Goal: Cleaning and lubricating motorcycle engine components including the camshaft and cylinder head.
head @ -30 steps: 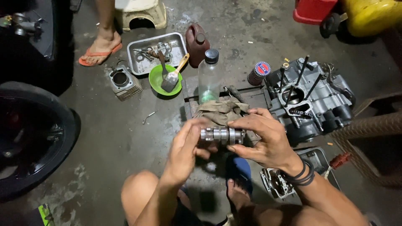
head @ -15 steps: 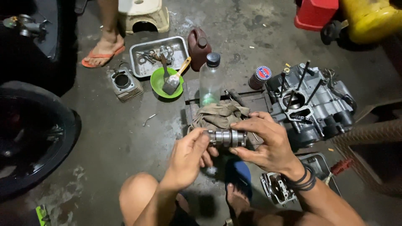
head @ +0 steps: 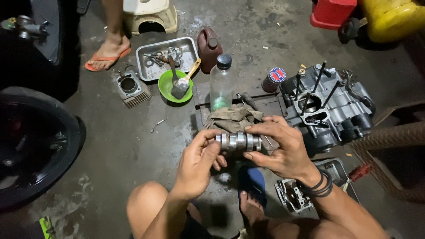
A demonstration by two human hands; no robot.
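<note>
Both hands clasped the ridged metal shaft [head: 238, 141]: the left hand [head: 199, 161] pinched its end, the right hand [head: 281, 148] cradled it above a rag [head: 232, 118].

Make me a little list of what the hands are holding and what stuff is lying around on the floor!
Place: concrete floor, seen from above
Left hand: fingertips on the left end of a metal shaft
Right hand: grip on the shaft's right end
Under the shaft: crumpled rag
Behind it: clear bottle, dark jug
Right: engine block
Left: green bowl with brush, metal tray, finned cylinder, black tyre
Someone else: foot in orange sandal
</note>
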